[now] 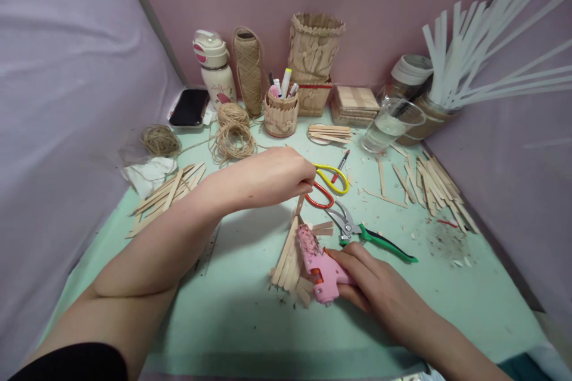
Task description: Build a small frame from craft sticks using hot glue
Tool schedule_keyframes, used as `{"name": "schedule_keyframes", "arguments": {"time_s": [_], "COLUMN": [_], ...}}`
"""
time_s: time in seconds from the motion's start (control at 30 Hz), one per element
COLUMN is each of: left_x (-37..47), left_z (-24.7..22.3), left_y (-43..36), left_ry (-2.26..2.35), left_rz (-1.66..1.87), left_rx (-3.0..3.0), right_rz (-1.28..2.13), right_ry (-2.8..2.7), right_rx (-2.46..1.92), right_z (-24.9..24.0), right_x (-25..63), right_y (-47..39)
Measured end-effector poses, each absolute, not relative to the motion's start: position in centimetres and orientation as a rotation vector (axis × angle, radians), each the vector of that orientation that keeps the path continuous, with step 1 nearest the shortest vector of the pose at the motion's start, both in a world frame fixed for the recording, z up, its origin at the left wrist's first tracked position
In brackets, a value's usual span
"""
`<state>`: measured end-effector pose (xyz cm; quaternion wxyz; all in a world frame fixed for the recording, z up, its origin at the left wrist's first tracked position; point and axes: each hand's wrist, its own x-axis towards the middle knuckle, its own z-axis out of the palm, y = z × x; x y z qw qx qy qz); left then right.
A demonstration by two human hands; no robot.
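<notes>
My right hand (370, 277) is wrapped round a pink hot glue gun (322, 274) with a stained front end. The nozzle points away from me, beside a short piece of wooden craft stick (300, 205). My left hand (286, 172) reaches over from the left, its fingers pinched on the upper end of that piece. Below the nozzle, several craft sticks (287, 259) lie side by side like a fan, partly covered by the glue gun. Scissors (322, 195) with one red and one yellow handle loop lie just beyond my left fingers. Green-handled pruning shears (357, 229) rest to the right.
Loose craft sticks lie at left (167, 193) and right (440, 190). Along the back stand a bottle (217, 68), a twine spool (248, 71), a pen holder (280, 116) and a wooden basket (315, 47). A clear cup (386, 128) and white glue sticks (460, 53) stand back right.
</notes>
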<state>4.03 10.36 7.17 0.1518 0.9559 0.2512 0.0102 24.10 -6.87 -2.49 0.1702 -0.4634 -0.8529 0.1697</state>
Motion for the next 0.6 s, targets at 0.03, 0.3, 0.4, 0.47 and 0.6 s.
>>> {"name": "schedule_keyframes", "arguments": {"time_s": [0.03,0.3,0.4,0.47,0.6], "left_x": [4.0,3.6,3.8,4.0,4.3], "left_z": [7.3,7.3,7.1,7.0,6.4], "left_y": [10.4,10.8,10.9,10.8,10.7], "left_ry": [0.725,0.746,0.753,0.75,0.722], "left_rz": [0.032,0.074,0.067,0.062,0.087], "left_rx": [2.739,2.732,2.734,2.735,2.721], "right_rz": [0.484,0.506,0.495,0.451,0.413], "right_ry": [-2.42,-2.36,-2.32,-2.288,-2.224], "right_rx": [-1.32,-1.295,-1.266,-1.232,-1.144], "right_z": [-2.6,-3.1,-3.1,-3.2,-3.6], "right_x": [24.1,24.1,24.2,24.3,24.6], "right_y": [-6.9,-7.3,-7.6,-7.8,-8.1]}}
